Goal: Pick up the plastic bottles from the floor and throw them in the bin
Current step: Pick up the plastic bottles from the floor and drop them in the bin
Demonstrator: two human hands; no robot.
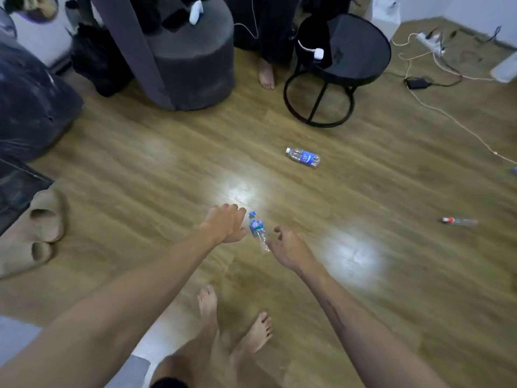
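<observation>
Left hand (226,224): empty, fingers loosely curled, just beside the cap end of the nearest bottle.
Right hand (288,249): empty, half-open, at the base end of the same bottle; contact there cannot be told.
Nearest bottle (258,229): lies on the floor (167,169) between both hands, long axis running away from the person, blue cap at the far end.
Nearer hand: roughly equal; judged a two-sided reach.
Second bottle (303,157): farther out, blue label, lying crosswise.
Third bottle (458,221): far right, blurred, red cap end.
Bin: not identifiable in view.
</observation>
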